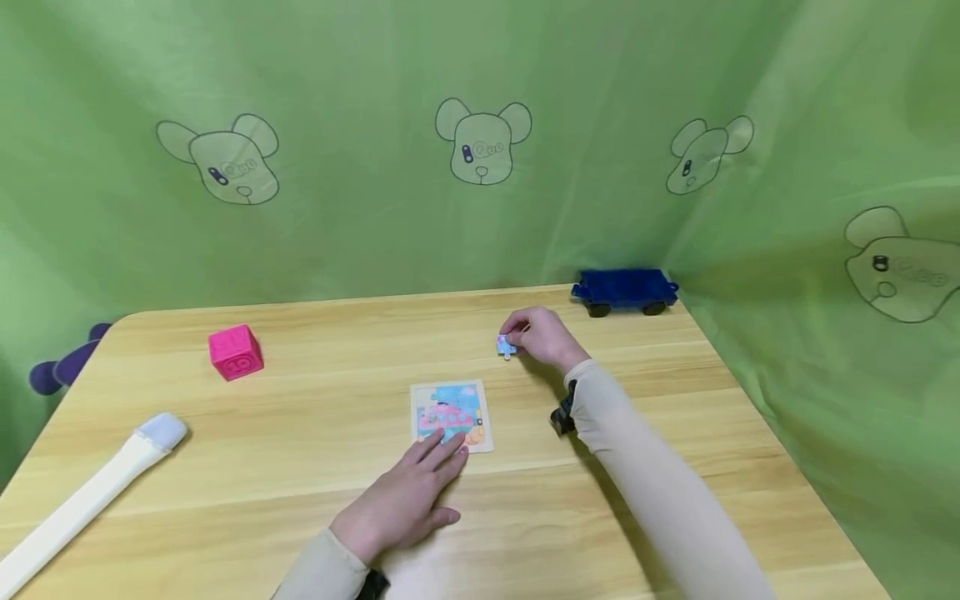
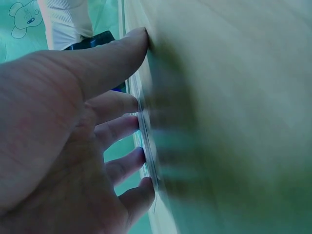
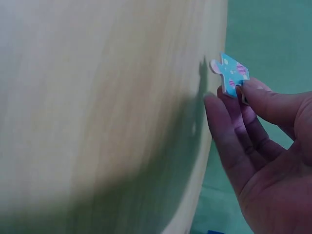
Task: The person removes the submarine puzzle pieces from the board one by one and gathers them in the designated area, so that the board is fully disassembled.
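In the head view a small jigsaw puzzle with a pale frame lies on the table, showing a pink and blue picture. The fingertips of my left hand rest on its near edge, fingers straight and spread. Seen from the left wrist, those fingers touch the thin edge of the board. Farther back and to the right, my right hand pinches a jigsaw piece between thumb and fingers. The right wrist view shows this piece as light blue with pink marks, held just above the table.
A pink cube sits at the back left of the wooden table. A dark blue toy wagon stands at the back right corner. On the left lies a white stick-like object. Green cloth hangs behind the table.
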{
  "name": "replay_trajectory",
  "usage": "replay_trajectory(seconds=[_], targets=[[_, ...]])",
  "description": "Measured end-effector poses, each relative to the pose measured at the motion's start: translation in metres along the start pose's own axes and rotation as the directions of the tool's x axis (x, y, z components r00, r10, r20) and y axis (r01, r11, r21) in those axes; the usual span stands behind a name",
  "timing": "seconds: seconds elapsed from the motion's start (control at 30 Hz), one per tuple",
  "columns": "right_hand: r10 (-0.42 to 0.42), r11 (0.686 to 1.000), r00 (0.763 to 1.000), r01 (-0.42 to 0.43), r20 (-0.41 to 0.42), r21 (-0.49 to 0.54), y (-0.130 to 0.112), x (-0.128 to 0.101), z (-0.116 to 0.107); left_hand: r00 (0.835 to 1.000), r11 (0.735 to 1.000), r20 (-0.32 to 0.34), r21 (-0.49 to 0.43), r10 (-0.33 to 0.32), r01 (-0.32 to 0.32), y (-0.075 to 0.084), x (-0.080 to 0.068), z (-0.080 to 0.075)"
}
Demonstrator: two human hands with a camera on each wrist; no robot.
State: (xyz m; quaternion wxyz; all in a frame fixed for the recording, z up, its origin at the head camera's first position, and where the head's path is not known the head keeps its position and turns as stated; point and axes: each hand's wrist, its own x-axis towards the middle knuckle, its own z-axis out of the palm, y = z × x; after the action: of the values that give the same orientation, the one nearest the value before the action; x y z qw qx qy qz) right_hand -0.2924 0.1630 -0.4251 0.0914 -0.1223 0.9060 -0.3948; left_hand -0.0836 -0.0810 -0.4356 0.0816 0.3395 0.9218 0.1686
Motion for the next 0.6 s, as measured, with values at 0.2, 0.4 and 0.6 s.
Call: replay_trajectory(seconds=[0.2,0.4,0.6], targets=[[-0.004,0.999,1.000,0.004,0.015,-0.034,0.012,0.011,0.002,1.000,1.000,0.008,-0.002,-0.006,0.006,0.001,0.002,0.001],[-0.013,0.996,1.000,0.014,0.005,-0.092,0.017,0.018,0.004,1.000,1.000,0.009,0.000,-0.007,0.007,0.000,0.003,0.002],[-0.001,0.994,1.000,0.002,0.009,-0.109,0.019,0.019,0.002,1.000,1.000,0.008,-0.011,-0.010,0.010,0.001,0.003,0.002]])
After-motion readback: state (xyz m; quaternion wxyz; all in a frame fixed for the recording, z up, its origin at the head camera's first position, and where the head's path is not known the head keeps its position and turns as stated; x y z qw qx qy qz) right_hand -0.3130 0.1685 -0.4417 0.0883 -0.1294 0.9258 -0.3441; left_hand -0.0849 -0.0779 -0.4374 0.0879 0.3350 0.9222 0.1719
